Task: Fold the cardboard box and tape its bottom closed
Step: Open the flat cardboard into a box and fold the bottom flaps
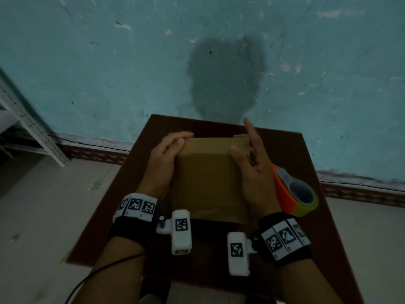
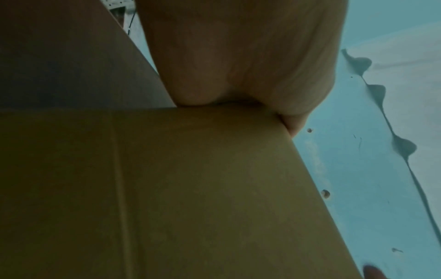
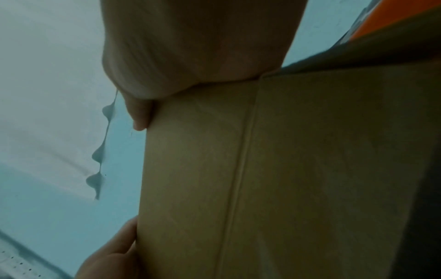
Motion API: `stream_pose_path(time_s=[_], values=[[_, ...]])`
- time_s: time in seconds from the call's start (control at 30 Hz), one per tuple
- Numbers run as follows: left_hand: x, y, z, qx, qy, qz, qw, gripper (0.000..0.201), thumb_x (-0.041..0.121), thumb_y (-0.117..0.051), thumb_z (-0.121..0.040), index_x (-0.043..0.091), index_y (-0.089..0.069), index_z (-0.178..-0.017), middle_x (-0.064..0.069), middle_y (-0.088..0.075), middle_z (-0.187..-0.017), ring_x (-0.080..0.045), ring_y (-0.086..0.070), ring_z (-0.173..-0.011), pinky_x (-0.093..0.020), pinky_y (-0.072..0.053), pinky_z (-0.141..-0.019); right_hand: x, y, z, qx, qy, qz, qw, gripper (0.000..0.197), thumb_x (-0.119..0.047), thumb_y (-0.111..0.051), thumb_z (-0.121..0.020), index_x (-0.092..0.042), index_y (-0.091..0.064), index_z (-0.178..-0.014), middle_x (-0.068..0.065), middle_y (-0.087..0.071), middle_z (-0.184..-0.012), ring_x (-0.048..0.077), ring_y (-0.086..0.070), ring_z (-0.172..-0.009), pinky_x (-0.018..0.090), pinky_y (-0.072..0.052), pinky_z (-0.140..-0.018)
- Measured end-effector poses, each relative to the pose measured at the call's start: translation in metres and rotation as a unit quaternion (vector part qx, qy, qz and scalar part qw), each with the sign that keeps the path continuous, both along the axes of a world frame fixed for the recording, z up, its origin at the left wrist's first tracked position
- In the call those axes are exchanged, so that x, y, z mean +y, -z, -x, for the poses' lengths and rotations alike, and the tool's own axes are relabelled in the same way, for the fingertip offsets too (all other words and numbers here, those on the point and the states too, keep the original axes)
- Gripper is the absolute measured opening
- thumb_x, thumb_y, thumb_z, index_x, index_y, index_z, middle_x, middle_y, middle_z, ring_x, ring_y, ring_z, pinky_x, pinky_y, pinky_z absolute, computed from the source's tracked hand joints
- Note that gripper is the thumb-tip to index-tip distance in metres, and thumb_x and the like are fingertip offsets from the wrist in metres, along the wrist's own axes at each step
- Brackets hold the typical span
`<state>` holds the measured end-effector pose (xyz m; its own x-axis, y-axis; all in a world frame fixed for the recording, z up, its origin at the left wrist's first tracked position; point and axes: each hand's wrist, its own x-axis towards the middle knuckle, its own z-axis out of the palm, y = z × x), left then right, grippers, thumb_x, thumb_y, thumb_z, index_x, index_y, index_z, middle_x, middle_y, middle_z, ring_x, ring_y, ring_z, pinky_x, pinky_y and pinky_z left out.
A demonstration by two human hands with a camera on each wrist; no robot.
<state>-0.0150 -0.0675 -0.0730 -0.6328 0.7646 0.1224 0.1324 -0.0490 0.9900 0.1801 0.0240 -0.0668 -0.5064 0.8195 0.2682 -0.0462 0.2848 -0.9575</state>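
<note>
The cardboard box (image 1: 210, 178) stands in the middle of the dark brown worktop (image 1: 291, 150), held between both hands. The left hand (image 1: 163, 163) clasps its left side, fingers curled over the far top edge and thumb on the top near the corner. The right hand (image 1: 254, 170) holds the right side, thumb pressed on the top face, index finger pointing straight up and away; its grip is loose rather than closed round. A roll of tape (image 1: 295, 191), orange and yellow-green, lies near the worktop's right edge, just beside the right hand.
</note>
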Motion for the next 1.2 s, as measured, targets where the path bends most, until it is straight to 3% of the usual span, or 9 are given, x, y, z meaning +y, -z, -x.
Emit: stream_pose_path(time_s=[0.13,0.33,0.47,0.6,0.73,0.8,0.9,1.07,1.2], values=[[-0.005,-0.001,0.002,-0.004,0.018,-0.005,1.000,0.031,0.033,-0.049,-0.112,0.027,-0.077,-0.126,0.009,-0.073,-0.129,-0.005,-0.067,-0.116,-0.018,-0.052,-0.093,0.006,0.003,0.002,-0.006,0.063,-0.015,0.998,0.019,-0.034,-0.059,-0.107,-0.028,-0.069,-0.122,-0.009,-0.064,-0.129,0.003,-0.062,-0.116,0.040,-0.053,-0.103],[-0.006,0.006,0.012,-0.070,0.133,-0.019,0.988,0.062,0.014,-0.069,-0.094,0.036,-0.058,-0.151,0.002,-0.068,-0.143,-0.014,-0.069,-0.124,-0.031,-0.060,-0.096,0.015,0.004,0.001,-0.002,0.136,0.089,0.987,0.031,-0.051,-0.052,-0.107,-0.028,-0.071,-0.113,-0.003,-0.070,-0.110,0.006,-0.068,-0.095,0.032,-0.058,-0.082],[-0.006,0.005,0.007,-0.009,0.111,0.017,0.994,0.057,0.015,-0.065,-0.105,0.032,-0.051,-0.157,0.020,-0.065,-0.135,0.010,-0.069,-0.111,-0.014,-0.056,-0.085,0.018,0.004,-0.002,0.001,0.116,0.168,0.979,0.035,-0.050,-0.050,-0.108,-0.023,-0.072,-0.113,-0.011,-0.073,-0.091,-0.002,-0.070,-0.078,0.017,-0.056,-0.059],[-0.002,0.004,0.010,-0.080,-0.001,0.019,0.997,0.026,0.025,-0.074,-0.099,0.013,-0.057,-0.114,0.008,-0.073,-0.119,-0.011,-0.071,-0.107,-0.024,-0.053,-0.079,0.022,0.004,-0.009,0.012,0.053,0.195,0.979,0.032,-0.047,-0.056,-0.104,-0.031,-0.068,-0.129,-0.002,-0.072,-0.117,0.007,-0.076,-0.093,0.032,-0.061,-0.072],[-0.004,0.009,0.017,-0.112,-0.015,0.083,0.990,0.037,0.049,-0.075,-0.094,0.018,-0.062,-0.080,0.002,-0.071,-0.085,-0.025,-0.069,-0.089,-0.043,-0.056,-0.087,0.021,0.003,-0.009,0.004,0.017,0.155,0.988,0.034,-0.036,-0.066,-0.103,-0.036,-0.059,-0.136,0.001,-0.067,-0.129,0.018,-0.075,-0.107,0.038,-0.065,-0.084],[-0.008,0.005,0.012,-0.237,0.030,0.030,0.971,0.044,0.056,-0.069,-0.095,0.013,-0.068,-0.098,-0.016,-0.070,-0.103,-0.039,-0.071,-0.103,-0.054,-0.053,-0.105,0.023,0.002,-0.007,-0.019,0.063,0.156,0.986,0.032,-0.043,-0.063,-0.104,-0.034,-0.057,-0.133,-0.002,-0.067,-0.124,0.016,-0.072,-0.102,0.033,-0.060,-0.079],[-0.010,0.000,0.008,-0.309,0.097,-0.046,0.945,0.048,0.047,-0.051,-0.106,0.006,-0.075,-0.109,-0.025,-0.069,-0.116,-0.037,-0.065,-0.115,-0.049,-0.045,-0.105,0.033,0.007,-0.002,-0.030,0.154,0.277,0.948,0.045,-0.059,-0.054,-0.103,-0.025,-0.058,-0.131,0.005,-0.068,-0.125,0.017,-0.068,-0.100,0.033,-0.053,-0.077],[-0.010,0.009,0.007,-0.243,0.175,-0.020,0.954,0.063,0.031,-0.071,-0.088,0.009,-0.063,-0.146,-0.018,-0.067,-0.145,-0.035,-0.061,-0.138,-0.052,-0.045,-0.115,0.042,0.012,-0.003,-0.068,0.167,0.419,0.890,0.073,-0.076,-0.036,-0.101,-0.014,-0.063,-0.128,0.012,-0.075,-0.104,0.025,-0.072,-0.091,0.035,-0.052,-0.069],[-0.004,0.015,0.008,-0.075,0.087,0.037,0.993,0.040,0.032,-0.072,-0.099,0.010,-0.068,-0.133,-0.011,-0.075,-0.126,-0.022,-0.069,-0.122,-0.052,-0.051,-0.111,0.038,0.016,-0.006,-0.056,0.138,0.389,0.909,0.095,-0.099,-0.049,-0.074,-0.025,-0.071,-0.131,0.007,-0.080,-0.117,0.028,-0.074,-0.112,0.049,-0.056,-0.101]])
